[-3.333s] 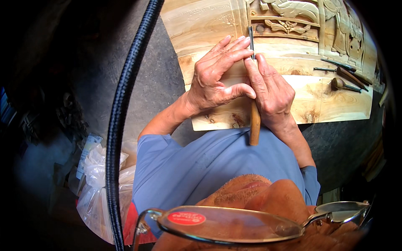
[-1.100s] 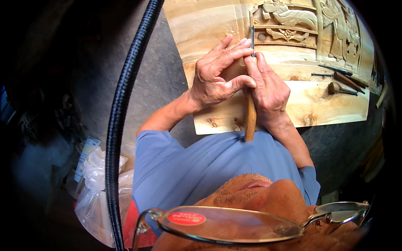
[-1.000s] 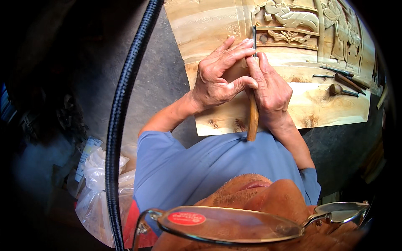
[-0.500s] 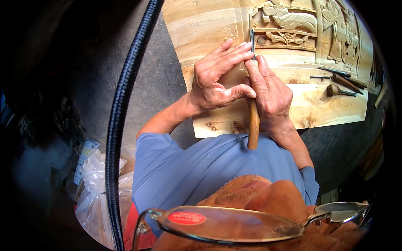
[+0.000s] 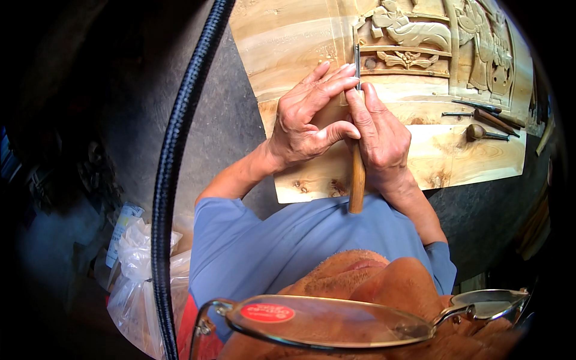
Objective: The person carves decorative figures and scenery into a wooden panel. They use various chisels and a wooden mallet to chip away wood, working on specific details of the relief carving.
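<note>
My right hand (image 5: pixel 381 138) is closed around a chisel with a long wooden handle (image 5: pixel 357 186), index finger along it. Its narrow steel blade (image 5: pixel 357 60) lies against the pale wooden panel (image 5: pixel 282 30), at the left border of a carved relief (image 5: pixel 408 60). My left hand (image 5: pixel 303 117) has its fingers stretched out, fingertips resting on the blade, thumb reaching to the handle beside my right hand.
Several chisels and gouges (image 5: pixel 489 117) lie on the panel's right part, one with a round wooden knob (image 5: pixel 476 132). A black braided hose or cable (image 5: pixel 174 144) crosses the left of the view. A knotted clear plastic bag (image 5: pixel 135 270) and a white tube (image 5: pixel 123 234) are at lower left.
Since the earliest frame the blade has moved a little farther away along the relief's border. Lately hands, chisel and panel have shifted slightly down the picture together, with the hands' pose nearly unchanged.
</note>
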